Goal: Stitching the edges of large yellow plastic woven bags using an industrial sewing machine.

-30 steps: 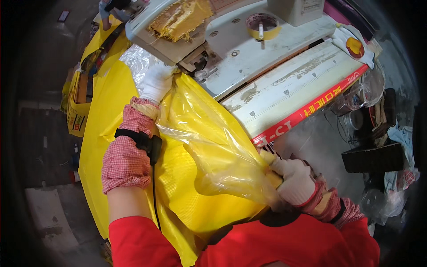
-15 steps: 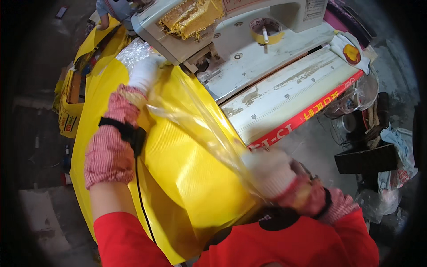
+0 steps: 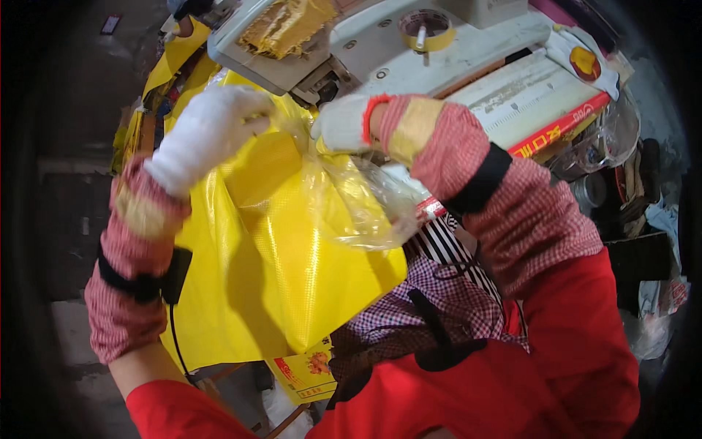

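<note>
A large glossy yellow woven plastic sheet hangs in front of me, its upper part bunched near the sewing machine. My left hand, in a white knit glove, is closed at the sheet's upper left; its fingertips curl over the yellow material. Opposite it, my right hand, in a white glove with a red cuff, is closed on the gathered sheet and clear film. Crumpled clear plastic film trails from below the right hand across the sheet. The exact grip under both gloves is partly hidden.
On the machine bed lie a roll of tape and, at the far right, a white glove. A frayed yellow pad sits on the machine head. A yellow printed package is below the sheet. Another person's arm shows top left.
My right hand has moved up and left from the lower right to near my left hand. The film, stretched out before, is now crumpled, and the sheet's lower edge has lifted.
</note>
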`<action>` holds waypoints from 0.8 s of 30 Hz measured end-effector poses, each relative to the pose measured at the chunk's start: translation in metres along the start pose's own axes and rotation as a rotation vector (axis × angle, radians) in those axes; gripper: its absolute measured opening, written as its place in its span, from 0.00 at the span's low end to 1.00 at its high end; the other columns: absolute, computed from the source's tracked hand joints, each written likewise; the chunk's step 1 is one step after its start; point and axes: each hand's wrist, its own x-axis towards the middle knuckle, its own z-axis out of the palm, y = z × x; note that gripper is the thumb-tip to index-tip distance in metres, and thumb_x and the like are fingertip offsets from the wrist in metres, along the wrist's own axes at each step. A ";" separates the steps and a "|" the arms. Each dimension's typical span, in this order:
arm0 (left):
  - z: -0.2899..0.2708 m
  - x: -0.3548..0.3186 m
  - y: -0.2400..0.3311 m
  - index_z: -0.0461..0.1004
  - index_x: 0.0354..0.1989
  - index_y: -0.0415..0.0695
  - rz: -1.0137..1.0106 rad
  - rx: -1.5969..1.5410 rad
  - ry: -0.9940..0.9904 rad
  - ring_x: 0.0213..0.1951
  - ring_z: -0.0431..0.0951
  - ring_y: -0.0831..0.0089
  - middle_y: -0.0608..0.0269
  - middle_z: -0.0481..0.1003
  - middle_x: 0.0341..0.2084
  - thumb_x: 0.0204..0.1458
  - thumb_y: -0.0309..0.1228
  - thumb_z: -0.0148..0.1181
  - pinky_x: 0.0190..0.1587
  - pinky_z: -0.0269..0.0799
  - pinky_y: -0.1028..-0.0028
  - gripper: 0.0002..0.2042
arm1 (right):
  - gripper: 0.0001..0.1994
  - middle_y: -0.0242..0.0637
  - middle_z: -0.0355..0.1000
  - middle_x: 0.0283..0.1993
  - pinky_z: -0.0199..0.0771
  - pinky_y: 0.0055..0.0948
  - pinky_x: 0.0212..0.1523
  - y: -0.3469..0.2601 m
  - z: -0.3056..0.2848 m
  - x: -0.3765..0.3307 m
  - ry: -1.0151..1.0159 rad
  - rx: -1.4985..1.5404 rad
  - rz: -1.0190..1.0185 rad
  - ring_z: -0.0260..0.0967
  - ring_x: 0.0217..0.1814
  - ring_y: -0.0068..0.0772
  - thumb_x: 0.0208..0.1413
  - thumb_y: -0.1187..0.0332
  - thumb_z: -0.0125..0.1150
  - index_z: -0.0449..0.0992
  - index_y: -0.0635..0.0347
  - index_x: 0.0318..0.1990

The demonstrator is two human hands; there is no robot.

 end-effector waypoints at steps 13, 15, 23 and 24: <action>-0.021 -0.014 0.147 0.58 0.60 0.57 0.438 -0.370 -0.975 0.21 0.71 0.66 0.59 0.71 0.19 0.46 0.31 0.58 0.25 0.67 0.68 0.29 | 0.15 0.45 0.73 0.33 0.68 0.40 0.35 0.017 0.013 0.000 0.178 0.212 -0.051 0.71 0.35 0.48 0.43 0.56 0.53 0.78 0.53 0.33; -0.047 -0.026 0.145 0.68 0.52 0.54 0.439 -0.515 -0.984 0.19 0.72 0.72 0.58 0.74 0.23 0.47 0.22 0.53 0.23 0.68 0.75 0.21 | 0.14 0.44 0.73 0.32 0.68 0.41 0.34 0.020 0.019 0.005 0.223 0.060 -0.155 0.71 0.34 0.48 0.44 0.57 0.53 0.78 0.51 0.34; -0.078 -0.022 0.141 0.73 0.38 0.41 -0.071 -0.056 -1.323 0.28 0.76 0.70 0.57 0.75 0.26 0.48 0.50 0.54 0.33 0.70 0.73 0.22 | 0.12 0.40 0.74 0.30 0.70 0.38 0.33 0.024 0.039 0.024 0.290 0.070 -0.151 0.71 0.34 0.45 0.42 0.59 0.56 0.78 0.54 0.30; -0.074 -0.036 0.147 0.74 0.35 0.42 -0.028 0.050 -1.358 0.27 0.76 0.64 0.58 0.75 0.25 0.46 0.53 0.53 0.33 0.70 0.68 0.24 | 0.11 0.40 0.74 0.30 0.71 0.38 0.33 0.025 0.037 0.024 0.319 0.039 -0.142 0.72 0.34 0.44 0.41 0.59 0.57 0.78 0.54 0.29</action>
